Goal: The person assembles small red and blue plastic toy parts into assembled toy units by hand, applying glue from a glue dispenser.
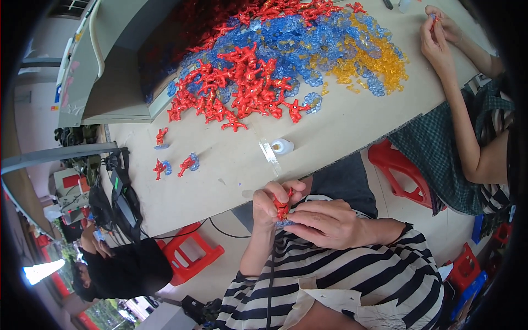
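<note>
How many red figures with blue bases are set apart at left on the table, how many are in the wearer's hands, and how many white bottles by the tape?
Red figures set apart: 3
Held red figure, at left hand and right hand: 1
White bottle by the tape: 1
Total: 5

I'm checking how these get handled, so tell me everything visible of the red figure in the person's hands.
The red figure is small, glossy and plastic-looking, held roughly upright off the table. A translucent blue piece shows at its lower end; whether they are joined is hidden. The left hand grips its sides; the right hand meets its lower end. Fingers hide much of it.
</note>
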A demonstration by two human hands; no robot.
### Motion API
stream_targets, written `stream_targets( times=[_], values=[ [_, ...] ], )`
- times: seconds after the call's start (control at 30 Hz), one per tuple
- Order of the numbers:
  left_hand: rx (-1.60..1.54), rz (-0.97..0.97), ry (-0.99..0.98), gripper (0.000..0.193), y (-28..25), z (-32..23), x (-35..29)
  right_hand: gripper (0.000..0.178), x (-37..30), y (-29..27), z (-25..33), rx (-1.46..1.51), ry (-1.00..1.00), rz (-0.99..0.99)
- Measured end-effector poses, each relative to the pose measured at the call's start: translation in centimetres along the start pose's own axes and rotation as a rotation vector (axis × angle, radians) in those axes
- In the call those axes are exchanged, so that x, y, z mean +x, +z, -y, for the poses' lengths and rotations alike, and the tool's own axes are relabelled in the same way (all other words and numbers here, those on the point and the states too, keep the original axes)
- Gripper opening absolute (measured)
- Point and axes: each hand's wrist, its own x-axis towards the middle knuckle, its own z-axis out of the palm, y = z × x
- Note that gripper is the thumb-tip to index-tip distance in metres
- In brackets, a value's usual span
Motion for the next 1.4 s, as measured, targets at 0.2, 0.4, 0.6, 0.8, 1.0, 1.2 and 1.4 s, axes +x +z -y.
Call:
stream_targets(
  times=[0.2, 0.4, 0.6, 0.8, 1.0, 1.2, 1.4],
  values=[
    [0.062, -0.054, -0.08, 0.008, 0.6, -0.8, 0.3, 0.026, -0.1, 0.0, -0.4, 0.006, -0.017, 0.058],
    [0.241, -0.034, -0.133, 0.014, 0.6, -1.7, 0.8, 0.029, -0.3, -0.1, -0.6, 0.035, -0.017, 0.07],
    [0.39, -0.021, -0.107, 0.013, 0.9, -2.4, 1.1, 0.031, -0.9, 0.1, -1.6, 0.082, -0.035, 0.07],
    [0.59, 0.023, -0.064, 0.007, 1.9, -3.4, 1.8, 0.03, -0.9, 0.4, -3.4, 0.189, -0.132, 0.019],
    [0.61, 0.012, -0.034, 0.009, 1.6, -3.6, 1.9, 0.026, -0.5, 0.7, -3.6, 0.2, -0.121, 0.03],
    [0.846, -0.024, -0.012, 0.014, 1.4, -5.5, 2.0, 0.033, 1.0, 0.8, -4.0, 0.165, -0.04, 0.047],
    [1.937, -0.384, -0.003, 0.03, 1.3, -10.8, 3.4, 0.037, 1.8, -0.4, -5.1, -0.062, 0.222, -0.078]
  ],
)
